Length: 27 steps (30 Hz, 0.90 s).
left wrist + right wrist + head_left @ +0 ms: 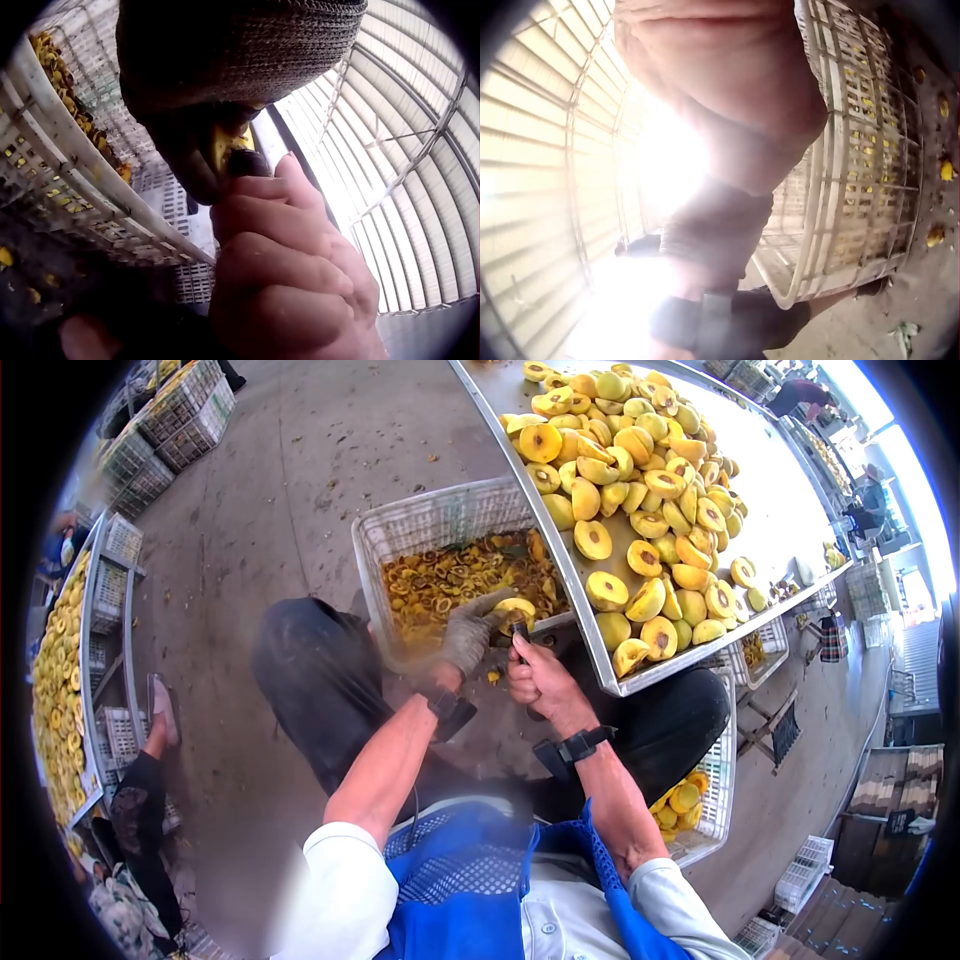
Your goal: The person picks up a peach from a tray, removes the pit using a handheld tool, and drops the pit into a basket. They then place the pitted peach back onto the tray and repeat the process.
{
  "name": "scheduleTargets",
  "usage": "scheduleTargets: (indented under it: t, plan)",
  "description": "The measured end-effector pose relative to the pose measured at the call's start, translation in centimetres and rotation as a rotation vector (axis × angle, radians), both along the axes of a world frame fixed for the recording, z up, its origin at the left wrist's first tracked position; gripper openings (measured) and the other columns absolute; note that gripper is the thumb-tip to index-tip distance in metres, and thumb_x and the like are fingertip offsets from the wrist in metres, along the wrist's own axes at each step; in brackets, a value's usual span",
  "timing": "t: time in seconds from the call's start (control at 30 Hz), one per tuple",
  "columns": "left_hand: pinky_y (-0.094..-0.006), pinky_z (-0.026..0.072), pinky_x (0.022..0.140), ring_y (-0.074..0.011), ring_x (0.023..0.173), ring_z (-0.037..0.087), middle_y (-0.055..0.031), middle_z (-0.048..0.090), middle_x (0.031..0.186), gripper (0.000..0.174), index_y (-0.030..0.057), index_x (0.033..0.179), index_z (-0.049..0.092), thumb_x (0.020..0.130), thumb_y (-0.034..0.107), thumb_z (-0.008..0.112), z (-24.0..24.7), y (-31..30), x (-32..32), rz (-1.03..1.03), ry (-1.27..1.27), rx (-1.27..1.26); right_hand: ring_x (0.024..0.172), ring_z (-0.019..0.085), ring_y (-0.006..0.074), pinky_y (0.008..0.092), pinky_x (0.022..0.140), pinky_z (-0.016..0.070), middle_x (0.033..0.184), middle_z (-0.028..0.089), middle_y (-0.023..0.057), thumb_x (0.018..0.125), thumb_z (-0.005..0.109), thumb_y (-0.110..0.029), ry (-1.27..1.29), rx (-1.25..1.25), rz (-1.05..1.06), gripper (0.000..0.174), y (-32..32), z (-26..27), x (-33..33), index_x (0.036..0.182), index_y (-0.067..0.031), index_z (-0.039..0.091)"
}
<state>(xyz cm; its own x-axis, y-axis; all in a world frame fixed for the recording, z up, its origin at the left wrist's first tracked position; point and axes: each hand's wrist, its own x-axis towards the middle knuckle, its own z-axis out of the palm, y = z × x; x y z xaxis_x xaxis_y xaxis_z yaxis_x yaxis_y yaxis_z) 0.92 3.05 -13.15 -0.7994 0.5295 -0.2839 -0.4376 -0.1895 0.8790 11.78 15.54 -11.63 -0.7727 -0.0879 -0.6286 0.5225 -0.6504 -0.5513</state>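
Observation:
My left hand (470, 638), in a grey knit glove, holds a yellow peach half (516, 606) with its cut side showing. The bare right hand (543, 682) grips a small tool with a dark handle (519, 630), its end right at the peach's flesh. In the left wrist view the dark tool end (249, 163) meets the yellow flesh between the two hands; its working tip is hidden. Both hands are over the near edge of a white plastic crate (430, 510) holding peach pits and scraps (450, 585).
A metal-rimmed table (780, 490) at the right carries a heap of peach halves (660, 470). Below it, a crate (722, 800) holds more yellow pieces. Another peach-covered table (60, 690) stands at the left, near a person's leg (145, 800). Stacked crates (185, 420) stand at the back left.

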Motion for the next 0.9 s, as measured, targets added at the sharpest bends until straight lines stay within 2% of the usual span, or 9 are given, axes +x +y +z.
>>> scheduleTargets:
  t: [0.13,0.37,0.43,0.57,0.67,0.73,0.77,0.83,0.9]
  plan:
    - [-0.0279,0.0592,0.077,-0.0144,0.093,0.067,-0.0083,0.07,0.118,0.035,0.0047,0.136,0.063,0.101,0.0,0.055,1.3,-0.1,0.3,-0.024,-0.039,0.014,0.044,0.032,0.0052,0.0218,0.039,0.0277,0.058,0.037,-0.0082,0.106,0.054,-0.041,0.016,-0.333,-0.017,0.032,0.7,-0.4,0.3,0.088,-0.0142,0.055]
    - [-0.0278,0.0588,0.075,-0.0132,0.09,0.067,-0.007,0.07,0.114,0.035,0.0065,0.136,0.063,0.102,0.001,0.054,1.4,-0.1,0.3,-0.039,-0.073,0.01,0.045,0.033,0.0054,0.0212,0.041,0.0292,0.059,0.035,-0.0081,0.107,0.052,-0.041,0.096,-0.548,-0.035,0.032,0.5,-0.7,0.6,0.091,-0.0131,0.057]
    - [-0.0267,0.0576,0.076,-0.0127,0.091,0.066,-0.007,0.07,0.115,0.034,0.0059,0.134,0.064,0.102,0.001,0.054,1.0,-0.2,0.2,-0.055,0.0,-0.038,0.045,0.033,0.0053,0.0212,0.041,0.0292,0.059,0.035,-0.0081,0.107,0.051,-0.041,0.146,-0.709,-0.046,0.033,0.4,-0.3,0.6,0.091,-0.0127,0.057]
    - [-0.0258,0.0565,0.076,-0.0125,0.093,0.066,-0.0065,0.07,0.116,0.034,0.0053,0.134,0.065,0.101,0.002,0.056,0.2,0.1,0.2,-0.004,-0.02,0.021,0.045,0.032,0.0055,0.021,0.042,0.0293,0.059,0.035,-0.0081,0.107,0.052,-0.041,0.13,-0.749,-0.049,0.033,0.0,0.1,0.3,0.092,-0.0129,0.056]
    - [-0.0258,0.0587,0.076,-0.0131,0.099,0.068,-0.0074,0.07,0.118,0.035,0.0036,0.137,0.061,0.103,0.005,0.055,-0.8,0.0,0.0,0.017,0.02,0.016,0.044,0.032,0.0054,0.0215,0.04,0.0277,0.06,0.037,-0.0075,0.106,0.054,-0.041,0.061,-0.527,-0.06,0.032,-0.1,0.2,0.0,0.092,-0.0129,0.055]
    - [-0.0268,0.0594,0.077,-0.0139,0.099,0.069,-0.008,0.07,0.119,0.035,0.0034,0.137,0.061,0.103,0.006,0.055,-0.8,-0.1,0.1,0.036,0.021,0.027,0.044,0.03,0.0057,0.0233,0.039,0.0254,0.06,0.036,-0.0073,0.105,0.056,-0.04,0.001,-0.115,-0.04,0.032,-0.3,1.3,0.0,0.09,-0.0116,0.053]
    - [-0.0268,0.0594,0.077,-0.0139,0.099,0.069,-0.008,0.07,0.119,0.035,0.0034,0.137,0.061,0.103,0.006,0.055,-0.8,0.0,0.2,0.037,0.019,0.027,0.044,0.03,0.0057,0.0233,0.039,0.0254,0.06,0.036,-0.0073,0.105,0.056,-0.04,-0.001,-0.115,-0.04,0.032,-0.4,1.3,0.1,0.09,-0.0116,0.053]
    - [-0.0261,0.0589,0.077,-0.0125,0.097,0.068,-0.0065,0.07,0.118,0.034,0.0043,0.137,0.062,0.103,0.007,0.056,0.0,0.0,0.3,0.066,-0.029,-0.018,0.043,0.029,0.0048,0.0237,0.039,0.0236,0.06,0.036,-0.0077,0.102,0.061,-0.039,0.0,0.272,0.004,0.032,-0.7,1.2,0.2,0.089,-0.012,0.051]
    - [-0.0256,0.0586,0.077,-0.0118,0.096,0.068,-0.0058,0.07,0.118,0.034,0.0049,0.136,0.062,0.103,0.007,0.056,0.3,0.0,0.4,0.073,-0.027,-0.023,0.043,0.032,0.0053,0.0241,0.038,0.0253,0.061,0.039,-0.0062,0.1,0.063,-0.041,-0.005,0.378,0.008,0.034,-1.2,1.1,0.1,0.089,-0.0118,0.05]
